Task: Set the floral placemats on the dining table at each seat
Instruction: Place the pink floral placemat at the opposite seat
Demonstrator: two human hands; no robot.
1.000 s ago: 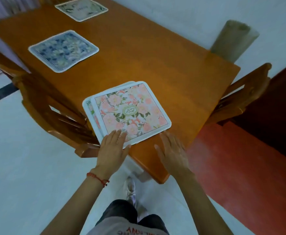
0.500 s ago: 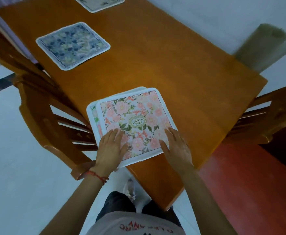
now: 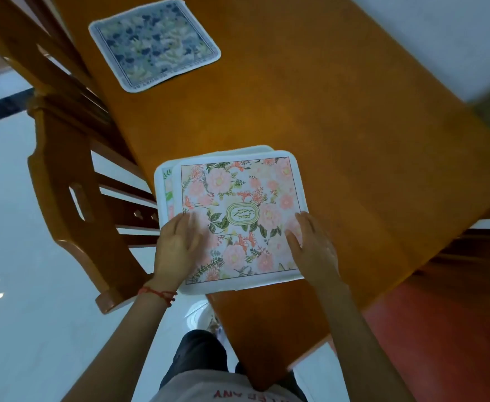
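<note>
Both hands lay flat, fingers straight, on the pink floral placemat (image 3: 238, 216): my left hand (image 3: 177, 245) on its near-left part, my right hand (image 3: 310, 248) on its near-right, neither gripping. That mat topped a small stack at the near corner of the dining table (image 3: 339, 126), with a second placemat (image 3: 164, 187) peeking out at the left and the stack overhanging the table edge beside the chair (image 3: 72, 181); the blue placemat (image 3: 154, 43) already sat at a farther seat. To do it well, I judged I should pin the lower mat with one palm and slide only the top one off, keeping it flat.
</note>
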